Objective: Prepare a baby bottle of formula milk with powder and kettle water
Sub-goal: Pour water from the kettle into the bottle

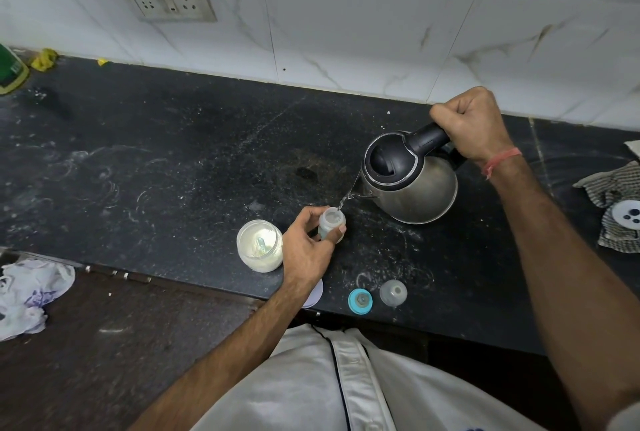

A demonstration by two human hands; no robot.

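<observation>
My right hand grips the black handle of a steel kettle, tilted toward the left. A thin stream of water runs from its spout into the open mouth of a small clear baby bottle. My left hand holds that bottle upright on the black counter. Just left of it stands an open jar of white powder with a scoop inside. Near the counter's front edge lie the teal bottle ring with teat and a clear cap.
A checked cloth with a white disc on it lies at the right. A pale lid peeks from under my left wrist. A green bottle stands far left, crumpled plastic lower left. Wall sockets sit above the counter.
</observation>
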